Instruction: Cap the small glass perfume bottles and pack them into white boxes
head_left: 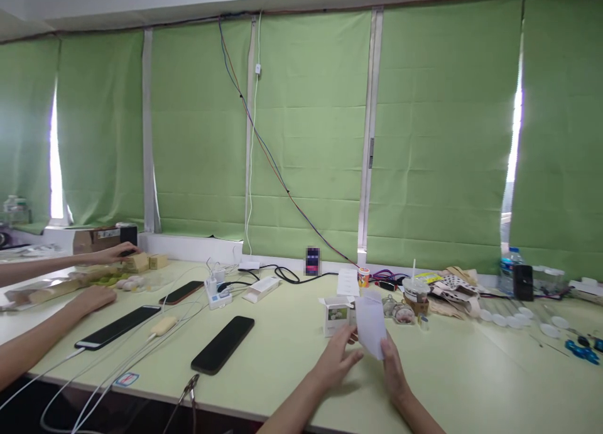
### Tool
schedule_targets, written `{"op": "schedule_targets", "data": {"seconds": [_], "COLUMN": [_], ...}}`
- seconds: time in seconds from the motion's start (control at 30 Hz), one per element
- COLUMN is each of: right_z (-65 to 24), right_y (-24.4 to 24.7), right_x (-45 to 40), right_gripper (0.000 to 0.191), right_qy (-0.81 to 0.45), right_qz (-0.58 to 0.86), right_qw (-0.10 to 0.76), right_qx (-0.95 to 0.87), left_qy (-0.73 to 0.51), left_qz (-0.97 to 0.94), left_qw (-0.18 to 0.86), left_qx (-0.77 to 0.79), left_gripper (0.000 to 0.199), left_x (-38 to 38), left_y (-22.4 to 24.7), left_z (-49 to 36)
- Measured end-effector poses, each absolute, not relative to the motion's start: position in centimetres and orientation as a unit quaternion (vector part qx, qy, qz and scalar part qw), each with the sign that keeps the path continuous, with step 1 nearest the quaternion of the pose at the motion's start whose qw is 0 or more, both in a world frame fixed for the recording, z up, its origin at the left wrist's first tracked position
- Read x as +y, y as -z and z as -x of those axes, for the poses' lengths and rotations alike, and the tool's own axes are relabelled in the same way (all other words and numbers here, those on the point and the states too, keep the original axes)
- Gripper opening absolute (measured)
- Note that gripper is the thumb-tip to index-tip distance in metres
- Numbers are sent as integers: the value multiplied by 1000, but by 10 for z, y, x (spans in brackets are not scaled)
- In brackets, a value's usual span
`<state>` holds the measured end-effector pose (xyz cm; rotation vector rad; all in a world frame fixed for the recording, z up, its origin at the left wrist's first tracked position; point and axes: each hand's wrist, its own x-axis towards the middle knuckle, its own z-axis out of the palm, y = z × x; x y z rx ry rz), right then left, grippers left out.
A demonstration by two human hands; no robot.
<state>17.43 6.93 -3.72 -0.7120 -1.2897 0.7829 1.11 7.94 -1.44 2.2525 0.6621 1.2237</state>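
I see my right hand (396,370) pinching the paper (370,326), lower right of centre, by its edge, seemingly to keep it upright; my left hand (335,357), fingers parted, is just beside. Beyond, the box (335,321) stands flaps-up.

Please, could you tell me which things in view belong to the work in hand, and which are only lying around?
In the work:
- white paper-like piece, held in the right hand
- left hand, close beside it
- open white box, probably, just behind the left hand

Lying around, it seems:
- black phone nearest the left hand
- cup with straw
- blue items
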Motion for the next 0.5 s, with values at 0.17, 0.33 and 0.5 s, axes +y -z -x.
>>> {"op": "schedule_targets", "data": {"seconds": [0.17,0.33,0.5], "right_z": [-181,-194,-196], "right_y": [43,53,58], "right_x": [62,59,63], "right_gripper": [66,57,70], "right_qy": [-381,-368,-323], "right_qz": [295,315,365], "right_qw": [595,602,641], "right_qx": [-644,-635,-592], "left_qy": [-491,-476,-488], "left_qz": [-733,-664,-631], "left_qw": [428,559,587], "left_qx": [194,142,141], "left_gripper": [61,57,62], "left_x": [85,82,86], "left_y": [18,15,15], "left_z": [-15,-19,-18]}}
